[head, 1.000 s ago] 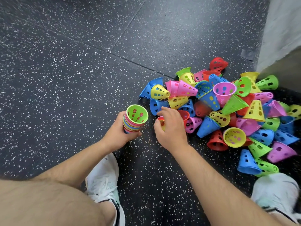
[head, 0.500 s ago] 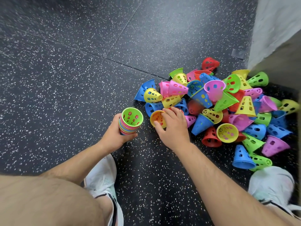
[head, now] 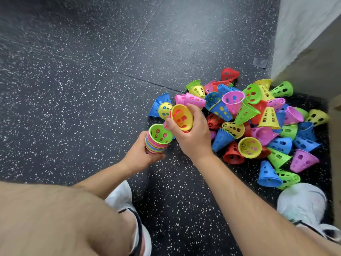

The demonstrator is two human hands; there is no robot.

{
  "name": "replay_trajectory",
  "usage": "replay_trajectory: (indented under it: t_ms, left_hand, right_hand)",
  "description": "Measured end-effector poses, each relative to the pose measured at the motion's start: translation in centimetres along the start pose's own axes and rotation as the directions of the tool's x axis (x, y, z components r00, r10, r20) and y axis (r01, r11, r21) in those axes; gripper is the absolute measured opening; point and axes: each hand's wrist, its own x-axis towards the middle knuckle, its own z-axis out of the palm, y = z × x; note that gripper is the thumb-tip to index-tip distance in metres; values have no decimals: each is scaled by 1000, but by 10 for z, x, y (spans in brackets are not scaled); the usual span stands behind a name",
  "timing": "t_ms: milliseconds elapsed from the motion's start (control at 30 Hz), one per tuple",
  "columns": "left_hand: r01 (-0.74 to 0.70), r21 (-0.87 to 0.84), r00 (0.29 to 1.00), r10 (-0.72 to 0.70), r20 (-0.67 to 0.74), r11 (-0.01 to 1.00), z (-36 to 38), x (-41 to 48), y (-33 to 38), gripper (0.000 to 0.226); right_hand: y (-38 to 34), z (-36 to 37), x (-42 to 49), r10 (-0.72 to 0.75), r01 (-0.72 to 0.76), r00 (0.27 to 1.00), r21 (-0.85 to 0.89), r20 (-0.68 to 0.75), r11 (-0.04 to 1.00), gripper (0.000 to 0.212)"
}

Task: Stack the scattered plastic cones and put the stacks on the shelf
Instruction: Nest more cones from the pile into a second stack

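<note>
Loose cones (head: 245,115) heap at right; our left hand (head: 138,156) grips the stack (head: 156,145), our right hand (head: 193,139) curls its fingers round an orange cone (head: 181,117).

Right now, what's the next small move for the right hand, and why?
Probably carry the yellow perforated plastic cone in the right hand leftward and lower it into the green-topped stack of plastic cones gripped by the left hand: both mouths face up, almost side by side.
</note>
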Motion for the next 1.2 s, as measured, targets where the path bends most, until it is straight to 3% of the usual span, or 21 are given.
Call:
replay_trajectory:
  t_ms: [167,400,567,667,800,900,1000,1100,1200]
  left_hand:
    - [-33,-22,999,33,24,999,14,2,9,72]
    - [-43,-31,997,45,70,999,24,10,6,75]
    - [-21,-15,999,22,40,1000,29,18,0,81]
    - [-18,-15,999,18,48,1000,29,22,2,80]
    - [-25,-8,998,25,64,1000,28,25,-1,79]
    - [-27,-8,995,28,96,1000,28,27,-3,78]
    - [-26,4,992,26,124,1000,26,29,-5,79]
    - [-18,-8,991,19,133,1000,25,28,-5,81]
    - [-2,-45,993,8,118,999,23,28,-6,81]
  right_hand:
    - [-2,-1,-5,-52,55,997,-54,48,997,70]
    - [29,-4,-15,-47,129,936,-216,350,968,79]
    - [57,-12,-7,-19,65,985,-268,169,961,39]
    - [73,-16,-4,32,51,978,-383,207,922,25]
    - [83,-16,-4,69,87,952,-478,299,874,24]
    - [78,-17,-1,61,59,967,-453,247,890,15]
    - [73,-15,5,83,29,971,-458,223,889,23]
    - [74,-13,11,97,-45,988,-378,120,925,35]
    - [64,-19,18,16,-26,999,-265,-38,964,26]
